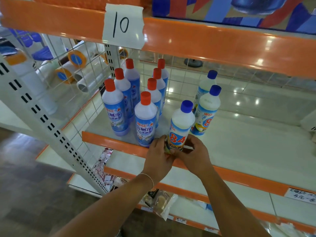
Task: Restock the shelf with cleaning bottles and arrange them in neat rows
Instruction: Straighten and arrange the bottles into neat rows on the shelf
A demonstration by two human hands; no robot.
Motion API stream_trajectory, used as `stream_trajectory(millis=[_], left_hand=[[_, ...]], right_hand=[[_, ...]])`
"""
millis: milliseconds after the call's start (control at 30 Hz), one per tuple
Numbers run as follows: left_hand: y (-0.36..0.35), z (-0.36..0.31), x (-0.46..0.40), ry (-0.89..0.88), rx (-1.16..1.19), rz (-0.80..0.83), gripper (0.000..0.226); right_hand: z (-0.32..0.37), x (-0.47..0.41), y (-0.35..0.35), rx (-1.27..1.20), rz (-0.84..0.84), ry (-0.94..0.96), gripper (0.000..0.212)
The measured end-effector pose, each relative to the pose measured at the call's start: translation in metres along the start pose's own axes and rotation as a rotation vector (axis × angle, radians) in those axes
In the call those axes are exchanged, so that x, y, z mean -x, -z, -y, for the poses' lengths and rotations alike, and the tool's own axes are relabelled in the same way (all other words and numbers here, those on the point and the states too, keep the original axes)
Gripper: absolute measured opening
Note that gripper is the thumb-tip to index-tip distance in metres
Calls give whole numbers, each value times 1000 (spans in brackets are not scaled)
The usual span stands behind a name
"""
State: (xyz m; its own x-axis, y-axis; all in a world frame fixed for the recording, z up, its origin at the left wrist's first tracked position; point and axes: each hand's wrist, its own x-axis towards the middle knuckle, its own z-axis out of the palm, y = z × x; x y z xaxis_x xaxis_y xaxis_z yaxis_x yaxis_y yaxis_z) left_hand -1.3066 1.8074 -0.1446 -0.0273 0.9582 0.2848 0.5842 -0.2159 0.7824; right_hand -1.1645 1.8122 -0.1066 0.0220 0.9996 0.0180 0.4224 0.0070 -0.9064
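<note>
Where both hands grip: three blue-capped bottles, seven red-capped

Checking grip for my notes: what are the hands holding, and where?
Both hands, left hand and right hand, grip the blue-capped white plastic bottle around its base.

Upright blue-capped "84" bottle at shelf front edge

Bright overhead lamps threw white glare spots on the glossy orange shelf edge and the floor tiles behind it. Wide-angle distortion bent the edge; the corners were blurred.
</note>
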Motion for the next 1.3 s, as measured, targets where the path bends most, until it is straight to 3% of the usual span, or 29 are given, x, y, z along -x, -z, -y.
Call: stream_trajectory(millis=[300,500,567,633,700,767,833,933,1067,1300], left_hand=[[5,-4,1,71,116,52,46],[2,-7,-4,94,63,90,66],[3,-11,-5,85,56,81,65],[4,-14,-5,81,51,78,61],[5,-14,-5,90,57,82,57],[6,-15,-4,103,63,85,52],[5,-17,-4,116,66,80,50],[7,-19,-5,129,61,76,49],[11,-21,-4,137,76,82,47],[13,-22,-4,161,104,93,47]], right_hand=[[-1,-2,0,33,43,10,50],[-2,-1,11,7,95,-12,47],[-7,-1,20,-51,-37,-60,35],[-13,-5,30,-54,-295,-91,27],[-15,-15,42,-49,-428,-98,40],[-14,-30,51,-64,-350,-125,65],[-12,-43,57,-62,-228,-121,75],[-12,-52,56,-5,-130,-65,65],[-6,-53,48,21,-136,-53,53],[-7,-49,29,231,51,23,51]])
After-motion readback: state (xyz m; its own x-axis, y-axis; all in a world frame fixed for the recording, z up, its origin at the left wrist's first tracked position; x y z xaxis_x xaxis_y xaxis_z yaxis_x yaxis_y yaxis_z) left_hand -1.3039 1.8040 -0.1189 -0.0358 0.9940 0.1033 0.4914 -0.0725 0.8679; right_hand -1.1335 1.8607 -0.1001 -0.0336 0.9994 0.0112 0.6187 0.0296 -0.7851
